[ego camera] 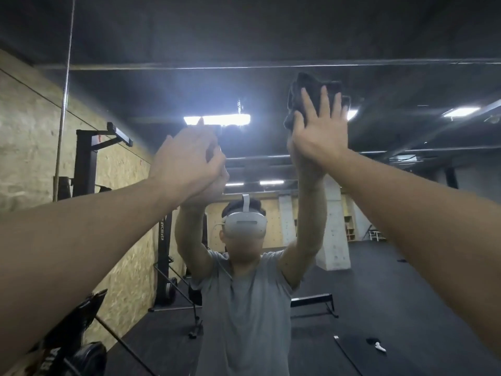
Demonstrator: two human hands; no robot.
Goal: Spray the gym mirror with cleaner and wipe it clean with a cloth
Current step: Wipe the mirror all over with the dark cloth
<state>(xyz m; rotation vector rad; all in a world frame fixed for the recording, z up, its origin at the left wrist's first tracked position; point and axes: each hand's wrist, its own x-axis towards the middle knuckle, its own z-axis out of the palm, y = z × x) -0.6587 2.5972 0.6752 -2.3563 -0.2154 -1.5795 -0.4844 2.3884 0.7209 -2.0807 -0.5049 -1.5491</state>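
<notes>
mirror (406,50) above cloth (315,90): open | left: wall (27,131), rack (86,158)

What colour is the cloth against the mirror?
Black cloth, seen in the head view.

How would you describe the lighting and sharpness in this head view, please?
Head view: dim room; ceiling lights blow out white in the mirror; wide-angle bending at the edges; left hand slightly motion-blurred, right hand on the cloth sharper.

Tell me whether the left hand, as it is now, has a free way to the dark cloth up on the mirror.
Probably yes. The dark cloth sits pressed to the mirror under the flat right hand. The left hand is raised beside it with nothing between them, though it seems to grip something, likely the sprayer.
</notes>
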